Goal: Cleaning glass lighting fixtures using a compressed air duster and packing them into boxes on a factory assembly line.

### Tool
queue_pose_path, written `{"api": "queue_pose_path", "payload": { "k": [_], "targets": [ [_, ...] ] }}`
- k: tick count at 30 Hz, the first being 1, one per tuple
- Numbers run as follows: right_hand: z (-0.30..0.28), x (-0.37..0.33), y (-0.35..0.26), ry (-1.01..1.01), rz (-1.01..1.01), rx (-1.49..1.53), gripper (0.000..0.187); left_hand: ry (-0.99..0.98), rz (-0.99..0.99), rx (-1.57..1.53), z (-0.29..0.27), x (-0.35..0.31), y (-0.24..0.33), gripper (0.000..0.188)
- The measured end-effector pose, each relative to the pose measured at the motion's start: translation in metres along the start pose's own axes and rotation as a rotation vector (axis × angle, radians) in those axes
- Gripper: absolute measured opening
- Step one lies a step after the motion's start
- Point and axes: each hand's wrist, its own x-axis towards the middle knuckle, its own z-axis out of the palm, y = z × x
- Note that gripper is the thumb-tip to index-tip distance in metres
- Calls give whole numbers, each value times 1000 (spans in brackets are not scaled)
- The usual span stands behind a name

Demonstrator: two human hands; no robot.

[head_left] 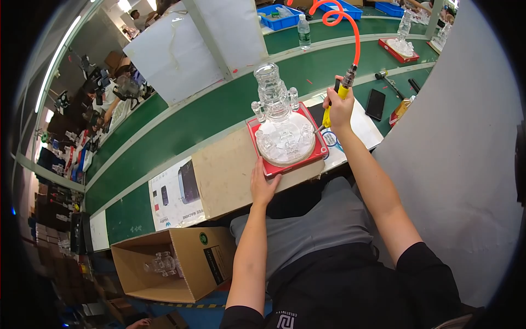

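Note:
A clear glass piece with a wide round base and a stacked neck stands on a red square tray at the bench edge. My left hand rests flat against the tray's near left corner. My right hand grips a yellow air gun fed by an orange coiled hose. The gun's thin nozzle points at the right side of the glass base.
The tray sits on a brown cardboard sheet beside a green conveyor belt. An open carton holding another glass piece lies at lower left. A black phone, a bottle and blue bins lie beyond. Other workers sit far left.

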Motion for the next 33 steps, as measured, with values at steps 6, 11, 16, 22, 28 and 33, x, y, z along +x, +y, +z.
{"api": "queue_pose_path", "payload": {
  "k": [6,11,16,22,28,33],
  "targets": [
    [-3,-6,-8,38,44,39,36,2,0,-16,1,1,-2,85],
    [1,-21,-11,4,78,93,37,7,-5,5,-1,0,3,84],
    [8,-36,-6,-81,70,121,39,63,39,43,1,0,3,83],
    [21,-64,4,-163,88,51,40,55,30,24,0,0,2,82],
    [39,-89,20,-232,129,121,39,61,30,32,1,0,1,82],
    [51,-110,31,-192,189,209,39,21,2,15,0,-1,1,83]
  ]
}}
